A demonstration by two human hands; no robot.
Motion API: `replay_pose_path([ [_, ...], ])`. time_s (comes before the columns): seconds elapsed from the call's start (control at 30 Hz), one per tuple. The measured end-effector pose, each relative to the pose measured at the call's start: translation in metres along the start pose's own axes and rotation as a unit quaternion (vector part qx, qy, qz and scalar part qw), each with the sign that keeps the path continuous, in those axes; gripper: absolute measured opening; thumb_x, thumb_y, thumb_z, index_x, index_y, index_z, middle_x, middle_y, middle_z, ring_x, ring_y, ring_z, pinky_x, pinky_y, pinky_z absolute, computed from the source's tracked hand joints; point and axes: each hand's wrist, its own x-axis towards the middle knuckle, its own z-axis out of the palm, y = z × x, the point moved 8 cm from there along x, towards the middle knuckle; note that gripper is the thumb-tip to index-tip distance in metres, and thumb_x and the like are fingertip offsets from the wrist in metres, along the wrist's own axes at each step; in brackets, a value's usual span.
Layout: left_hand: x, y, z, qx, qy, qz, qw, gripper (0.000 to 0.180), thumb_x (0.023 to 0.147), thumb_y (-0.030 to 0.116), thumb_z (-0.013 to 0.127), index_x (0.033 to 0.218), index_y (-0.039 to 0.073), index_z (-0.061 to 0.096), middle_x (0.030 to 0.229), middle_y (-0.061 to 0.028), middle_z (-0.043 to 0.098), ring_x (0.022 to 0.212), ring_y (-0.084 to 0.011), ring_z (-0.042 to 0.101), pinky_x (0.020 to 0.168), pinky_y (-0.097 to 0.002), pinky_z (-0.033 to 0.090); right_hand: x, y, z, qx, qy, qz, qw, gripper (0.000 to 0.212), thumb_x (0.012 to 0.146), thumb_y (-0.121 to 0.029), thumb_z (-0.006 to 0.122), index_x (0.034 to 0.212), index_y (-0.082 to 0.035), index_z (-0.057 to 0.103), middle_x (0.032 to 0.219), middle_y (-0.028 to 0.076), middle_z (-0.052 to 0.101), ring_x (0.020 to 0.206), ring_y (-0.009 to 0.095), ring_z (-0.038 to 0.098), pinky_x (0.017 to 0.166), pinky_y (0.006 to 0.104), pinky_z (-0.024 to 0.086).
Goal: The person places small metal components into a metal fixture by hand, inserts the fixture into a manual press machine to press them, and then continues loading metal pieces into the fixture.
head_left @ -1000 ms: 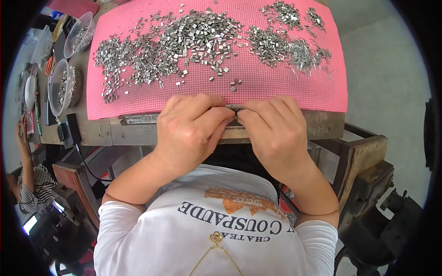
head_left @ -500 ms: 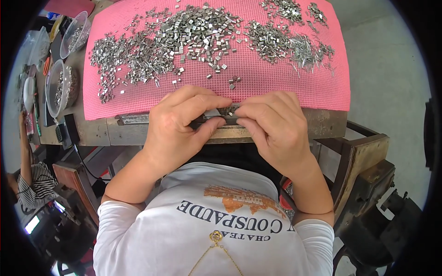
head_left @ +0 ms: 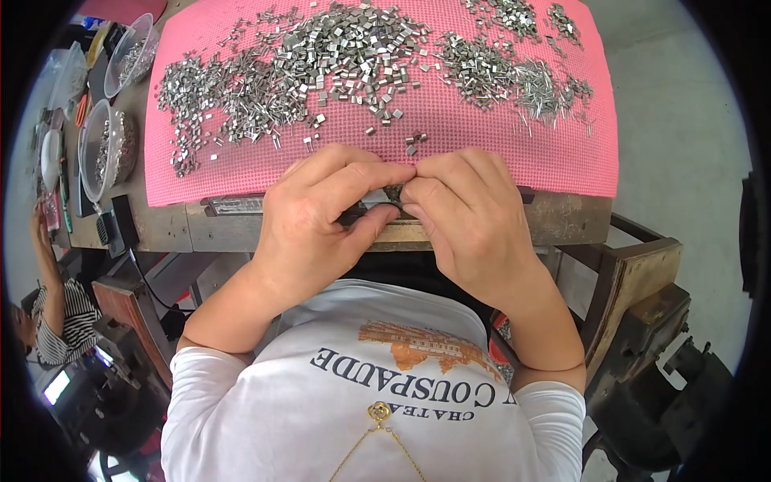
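Observation:
At the bench's front edge, my left hand (head_left: pixel 317 205) is curled, its thumb and forefinger closed around something small and dark that the fingers mostly cover. My right hand (head_left: pixel 474 213) is pressed up against it, thumb and fingertips pinched together; what they hold is hidden. Both hands work over a long dark metal rail (head_left: pixel 237 206) lying along the edge. Just beyond the fingertips, a few small silver metal pieces (head_left: pixel 412 149) lie on a pink mesh mat (head_left: pixel 574 165). Farther back spreads a large heap of small silver metal parts (head_left: pixel 341 48), some with thin wire leads.
Clear plastic tubs (head_left: pixel 95 153) of metal parts stand at the left. Near them is a black block-shaped object (head_left: pixel 124 218). A wooden-faced support (head_left: pixel 630 281) stands beside my right arm. At the far left, another person in a striped sleeve (head_left: pixel 74 313) reaches upward.
My right hand has moved slightly left, closing the small gap to my left fingertips. My left hand keeps nearly the same pose. The view has shifted a little.

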Motion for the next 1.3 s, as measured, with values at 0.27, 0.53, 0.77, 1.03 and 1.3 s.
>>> replay_pose_path([
  [0.27, 0.001, 0.001, 0.006, -0.008, -0.012, 0.005, 1.000, 0.041, 0.074, -0.001, 0.085, 0.113, 0.004, 0.077, 0.104, -0.0106, 0.072, 0.095, -0.0256, 0.071, 0.082, -0.0348, 0.057, -0.011, -0.003, -0.020, 0.046, 0.039, -0.023, 0.998, 0.025, 0.078, -0.008, 0.073, 0.103, -0.006, 0.074, 0.101, 0.005, 0.069, 0.089, 0.025, 0.065, 0.079, 0.0379, 0.049],
  [0.53, 0.001, -0.001, 0.001, 0.082, 0.010, 0.019, 0.996, 0.039, 0.075, 0.005, 0.085, 0.114, 0.006, 0.077, 0.101, -0.0104, 0.074, 0.093, -0.0263, 0.069, 0.081, -0.0353, 0.054, 0.010, -0.100, -0.087, 0.225, -0.099, 0.034, 0.969, 0.014, 0.081, -0.025, 0.079, 0.095, -0.025, 0.075, 0.094, -0.002, 0.071, 0.085, 0.017, 0.064, 0.078, 0.0441, 0.048],
  [0.77, -0.009, 0.006, -0.012, -0.064, 0.113, 0.080, 0.988, 0.037, 0.077, 0.003, 0.086, 0.113, 0.007, 0.078, 0.105, -0.0109, 0.073, 0.092, -0.0230, 0.070, 0.077, -0.0326, 0.056, -0.024, -0.115, -0.120, 0.301, 0.027, -0.266, 0.916, 0.030, 0.077, -0.034, 0.080, 0.105, -0.023, 0.080, 0.072, -0.008, 0.073, 0.071, 0.015, 0.070, 0.092, 0.0463, 0.047],
  [1.03, -0.069, -0.042, -0.121, 0.122, 0.329, 0.030, 0.936, 0.033, 0.079, 0.000, 0.082, 0.110, 0.007, 0.079, 0.104, -0.0115, 0.074, 0.094, -0.0235, 0.072, 0.082, -0.0337, 0.057, -0.012, -0.067, -0.091, 0.190, 0.126, -0.086, 0.970, 0.019, 0.068, -0.008, 0.084, 0.083, -0.009, 0.073, 0.079, 0.003, 0.070, 0.067, 0.023, 0.068, 0.069, 0.0385, 0.046],
  [1.3, -0.054, -0.107, -0.180, 0.131, 0.121, -0.061, 0.982, 0.026, 0.085, 0.005, 0.079, 0.110, 0.007, 0.078, 0.100, -0.0100, 0.072, 0.092, -0.0257, 0.072, 0.082, -0.0351, 0.057, 0.026, -0.070, -0.039, 0.154, -0.033, -0.058, 0.986, 0.027, 0.071, 0.000, 0.085, 0.096, -0.007, 0.077, 0.086, 0.005, 0.075, 0.075, 0.021, 0.068, 0.070, 0.0366, 0.044],
])
